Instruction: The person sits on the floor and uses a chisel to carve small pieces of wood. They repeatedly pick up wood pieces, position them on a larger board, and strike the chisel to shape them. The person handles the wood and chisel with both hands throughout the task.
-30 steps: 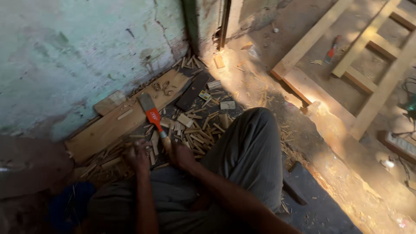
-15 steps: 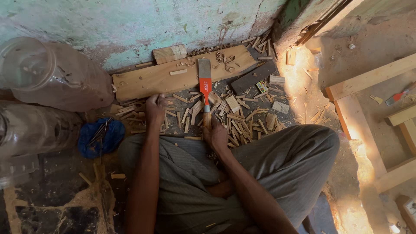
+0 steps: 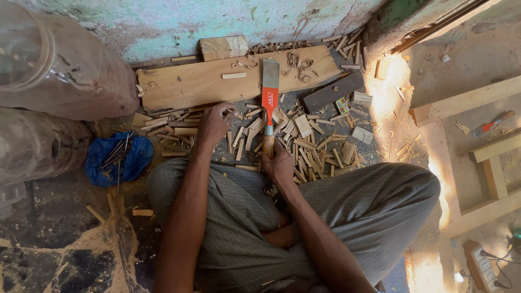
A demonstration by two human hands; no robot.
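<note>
So, a rough pale wooden plank (image 3: 217, 81) is laid flat along the flaky green plaster wall (image 3: 179, 21), with curly shavings scattered on it. Below it, the dark floor is littered with short splintery wood offcuts (image 3: 304, 141). A wide flat chisel (image 3: 269, 103), red-banded with a steel blade, is pointed up onto the plank; its wooden handle is gripped by the right hand (image 3: 278, 165). The left hand (image 3: 215, 122) is curled shut over offcuts just under the plank's edge, well apart from the right.
</note>
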